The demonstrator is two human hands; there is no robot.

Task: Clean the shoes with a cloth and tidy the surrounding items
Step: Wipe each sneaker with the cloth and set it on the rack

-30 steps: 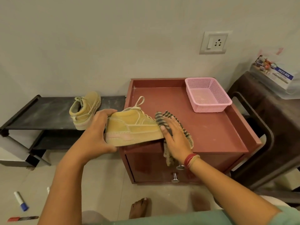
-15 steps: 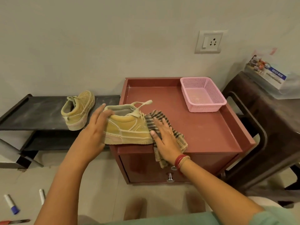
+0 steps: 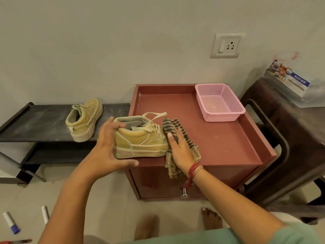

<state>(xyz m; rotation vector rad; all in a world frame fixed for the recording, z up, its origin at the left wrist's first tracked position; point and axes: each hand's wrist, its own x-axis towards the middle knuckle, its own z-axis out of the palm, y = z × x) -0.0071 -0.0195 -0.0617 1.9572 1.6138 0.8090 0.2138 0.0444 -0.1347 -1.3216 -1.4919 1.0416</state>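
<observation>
- Head view, task items: you have one tan shoe (image 3: 140,140) standing upright on its sole at the front left corner of the red-brown cabinet (image 3: 219,138). Its toe points right, and its heel end reaches past the cabinet's left edge in this view.
- Its laces are loose; one loop lies across the tongue towards the cloth.
- The second tan shoe (image 3: 84,118) stands on the top shelf of the black rack (image 3: 35,124) to the left, heel towards you, well apart from the first.
- The striped cloth (image 3: 173,125) lies against the toe of the first shoe. Its near end hangs over the cabinet's front edge.
- Left hand (image 3: 107,148): your fingers lie nearly straight against the shoe's heel and collar. The thumb stretches out along the cabinet's front edge below the sole. The hand cups the heel and is not closed round it.
- Right hand (image 3: 181,150): it lies flat on the cloth with fingers extended, pressing it beside the toe. No pinch is visible.
- A red thread (image 3: 194,170) circles your right wrist.
- Head view, surroundings: a pink basket (image 3: 219,103) sits at the cabinet's back right corner, apart from the shoe and cloth.
- A metal knob (image 3: 184,192) shows on the cabinet front.
- Two markers (image 3: 11,222) lie on the floor at lower left.
- A dark table (image 3: 290,138) stands to the right of the cabinet. It carries a clear box (image 3: 295,85) with a printed label.
- A wall socket (image 3: 226,45) is mounted above the cabinet.
</observation>
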